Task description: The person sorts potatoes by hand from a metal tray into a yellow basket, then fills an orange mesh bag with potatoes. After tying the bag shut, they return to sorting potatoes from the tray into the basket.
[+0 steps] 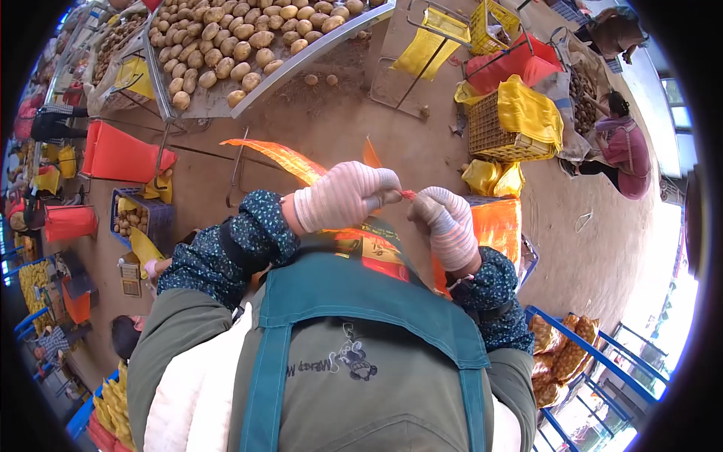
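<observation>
My left hand (pixel 350 194), in a striped knit glove, is closed in a pinch in front of my chest. Facing it, my right hand (pixel 450 230) wears a similar glove, also pinched closed. A short twisted red-orange strand (pixel 407 194) runs between the fingertips of both hands. Behind my left hand, a flat orange strip (pixel 282 158) sticks out to the left. An orange mesh sheet (pixel 497 226) hangs over a crate beside my right hand. Below the hands, a red and yellow printed panel (pixel 369 248) shows at my dark green apron (pixel 369 290).
A metal-edged table (pixel 316 41) heaped with potatoes (pixel 226 49) stands ahead. Crates, including a blue one (pixel 158 218) and a brown one (pixel 493 128), flank me. A person in pink (pixel 629 151) sits at right. Filled mesh sacks (pixel 568 350) lie behind blue rails (pixel 602 346).
</observation>
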`<state>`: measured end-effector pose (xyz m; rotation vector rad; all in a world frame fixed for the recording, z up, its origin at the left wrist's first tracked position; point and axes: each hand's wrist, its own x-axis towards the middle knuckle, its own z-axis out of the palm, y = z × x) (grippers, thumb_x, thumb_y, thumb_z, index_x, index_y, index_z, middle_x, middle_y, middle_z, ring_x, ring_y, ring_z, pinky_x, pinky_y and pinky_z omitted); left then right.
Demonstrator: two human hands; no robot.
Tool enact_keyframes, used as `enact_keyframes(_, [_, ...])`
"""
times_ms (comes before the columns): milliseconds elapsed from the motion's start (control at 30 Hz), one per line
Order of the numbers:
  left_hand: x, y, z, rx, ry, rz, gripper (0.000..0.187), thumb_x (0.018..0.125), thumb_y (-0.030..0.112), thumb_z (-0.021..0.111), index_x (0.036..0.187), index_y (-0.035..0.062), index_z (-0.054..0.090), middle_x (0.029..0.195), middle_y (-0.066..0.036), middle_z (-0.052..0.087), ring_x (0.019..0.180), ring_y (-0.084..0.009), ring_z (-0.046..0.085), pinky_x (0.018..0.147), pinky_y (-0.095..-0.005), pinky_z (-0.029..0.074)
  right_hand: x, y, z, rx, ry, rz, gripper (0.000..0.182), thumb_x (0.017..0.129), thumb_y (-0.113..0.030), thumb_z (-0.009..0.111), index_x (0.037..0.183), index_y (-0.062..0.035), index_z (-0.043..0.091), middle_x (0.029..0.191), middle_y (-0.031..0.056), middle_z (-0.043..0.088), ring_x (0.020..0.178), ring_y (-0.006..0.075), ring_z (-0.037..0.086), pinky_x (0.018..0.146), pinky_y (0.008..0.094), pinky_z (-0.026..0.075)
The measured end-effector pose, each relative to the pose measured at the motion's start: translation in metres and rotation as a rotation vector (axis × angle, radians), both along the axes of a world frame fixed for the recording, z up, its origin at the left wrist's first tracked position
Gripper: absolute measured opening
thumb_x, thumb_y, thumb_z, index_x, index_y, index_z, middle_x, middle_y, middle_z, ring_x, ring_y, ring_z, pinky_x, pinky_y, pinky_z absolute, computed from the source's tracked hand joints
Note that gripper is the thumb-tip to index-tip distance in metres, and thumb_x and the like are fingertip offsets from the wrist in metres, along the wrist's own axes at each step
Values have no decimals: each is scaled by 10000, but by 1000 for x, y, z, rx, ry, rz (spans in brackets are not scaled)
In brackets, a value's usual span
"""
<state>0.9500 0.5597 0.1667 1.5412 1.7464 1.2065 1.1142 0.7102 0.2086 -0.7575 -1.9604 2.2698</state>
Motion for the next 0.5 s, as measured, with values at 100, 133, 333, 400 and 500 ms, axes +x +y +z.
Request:
enact_keyframes(100, [16,0,14,31,-43,14,133,953,143,672,1016,27,663,804,-178,670,757,-374,673,674,-412,533,20,5,7,-336,55,-75,320,970,-272,623,740,-50,609,577,-21,481,458,84,413,424,255,283])
enact_keyframes(133, [23,0,17,38,-63,29,133,942,139,686,1012,27,663,791,-172,669,750,-366,678,671,-409,535,22,-1,11,-351,49,-145,353,958,-311,619,708,-63,591,539,-22,449,406,76,334,397,265,214])
enact_keyframes(333, [48,0,2,150,83,135,176,917,119,706,1061,30,659,837,-164,679,770,-355,677,687,-395,544,31,23,20,38,62,178,297,938,-280,649,760,-42,640,587,7,530,469,68,422,450,237,316])
enact_keyframes(400, [53,-11,3,49,67,129,258,887,153,728,1109,42,657,954,-143,689,913,-354,665,822,-425,525,33,40,10,61,147,174,263,934,-255,649,813,-22,666,624,12,570,496,77,461,486,238,360])
enact_keyframes(500, [39,-32,-9,-148,431,116,368,785,147,757,1134,75,664,1043,-107,691,1021,-326,643,940,-438,470,42,65,6,5,149,70,248,936,-245,645,833,-22,671,636,10,574,488,80,454,478,241,367])
